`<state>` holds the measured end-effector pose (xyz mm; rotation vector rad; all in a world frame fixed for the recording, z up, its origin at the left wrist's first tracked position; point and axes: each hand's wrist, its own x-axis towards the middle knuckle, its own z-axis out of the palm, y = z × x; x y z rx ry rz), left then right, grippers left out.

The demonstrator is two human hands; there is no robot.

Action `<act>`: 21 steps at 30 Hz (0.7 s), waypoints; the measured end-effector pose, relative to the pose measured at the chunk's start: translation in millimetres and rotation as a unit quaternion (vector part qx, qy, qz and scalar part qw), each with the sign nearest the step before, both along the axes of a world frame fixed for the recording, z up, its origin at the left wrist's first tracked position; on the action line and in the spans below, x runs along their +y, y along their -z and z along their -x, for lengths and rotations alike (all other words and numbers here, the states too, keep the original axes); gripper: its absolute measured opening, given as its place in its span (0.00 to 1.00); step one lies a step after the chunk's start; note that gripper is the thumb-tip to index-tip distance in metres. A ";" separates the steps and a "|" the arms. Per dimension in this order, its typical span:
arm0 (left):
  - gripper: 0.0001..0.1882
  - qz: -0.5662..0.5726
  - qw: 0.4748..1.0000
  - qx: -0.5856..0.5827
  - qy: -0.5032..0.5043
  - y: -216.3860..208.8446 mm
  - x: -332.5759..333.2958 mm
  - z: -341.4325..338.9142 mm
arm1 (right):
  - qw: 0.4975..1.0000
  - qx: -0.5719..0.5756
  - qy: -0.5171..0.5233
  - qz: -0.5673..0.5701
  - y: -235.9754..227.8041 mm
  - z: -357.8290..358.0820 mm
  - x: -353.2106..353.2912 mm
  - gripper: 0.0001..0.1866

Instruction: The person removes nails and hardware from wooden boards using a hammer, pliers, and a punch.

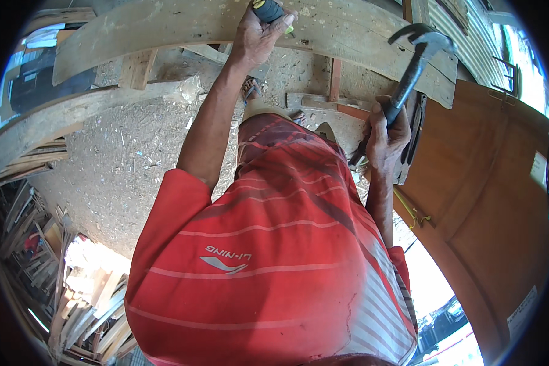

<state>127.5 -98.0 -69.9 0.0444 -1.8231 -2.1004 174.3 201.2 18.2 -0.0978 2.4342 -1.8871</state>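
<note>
My left hand (pixel 259 36) is closed around a dark, ribbed tool handle (pixel 268 10) with yellow-green at its ends. The tool's kind is not clear, and it is over the long wooden plank (pixel 183 24) at the top. On the right, my right hand (pixel 387 134) grips a claw hammer (pixel 407 79) by its dark handle. The hammer's metal head is raised near the plank's right end, claw toward the left. The lower end of its handle sticks out below my fist.
A second wooden board (pixel 73 119) runs along the left. Wood offcuts (pixel 97 305) are piled at lower left. A large brown panel (pixel 463 165) stands at right, beside a yellow cord (pixel 413 213). Wood chips litter the ground (pixel 128 152). Corrugated sheeting (pixel 470 43) is at upper right.
</note>
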 end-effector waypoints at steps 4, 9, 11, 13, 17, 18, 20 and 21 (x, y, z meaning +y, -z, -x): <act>0.15 0.028 0.999 0.008 -0.025 -6.7 10.9 -7.4 | 0.999 -0.022 -0.043 -0.021 -5.4 -0.4 12.7 0.09; 0.15 0.075 0.995 -0.032 -0.051 -21.6 20.6 -16.9 | 0.994 -0.034 -0.084 -0.060 -13.4 4.0 15.9 0.12; 0.15 0.101 0.992 -0.019 -0.069 -9.2 18.6 -16.1 | 0.991 0.005 -0.104 -0.078 -12.6 7.1 13.7 0.15; 0.15 0.125 0.988 -0.008 -0.085 -7.5 20.8 -16.2 | 0.987 0.041 -0.124 -0.097 -13.4 10.2 9.3 0.18; 0.18 0.127 0.986 -0.028 -0.104 -16.2 31.3 -21.5 | 0.976 0.048 -0.173 -0.125 -32.0 15.6 -3.7 0.21; 0.22 0.129 0.986 -0.035 -0.102 -15.9 31.9 -22.0 | 0.971 0.031 -0.185 -0.146 -43.1 16.6 -8.9 0.23; 0.21 0.102 0.990 -0.022 -0.090 -6.9 35.5 -17.5 | 0.965 0.015 -0.204 -0.164 -65.6 17.4 -17.7 0.24; 0.20 0.078 0.994 -0.009 -0.073 0.3 36.3 -15.1 | 0.972 0.048 -0.198 -0.118 -77.8 16.3 -23.8 0.22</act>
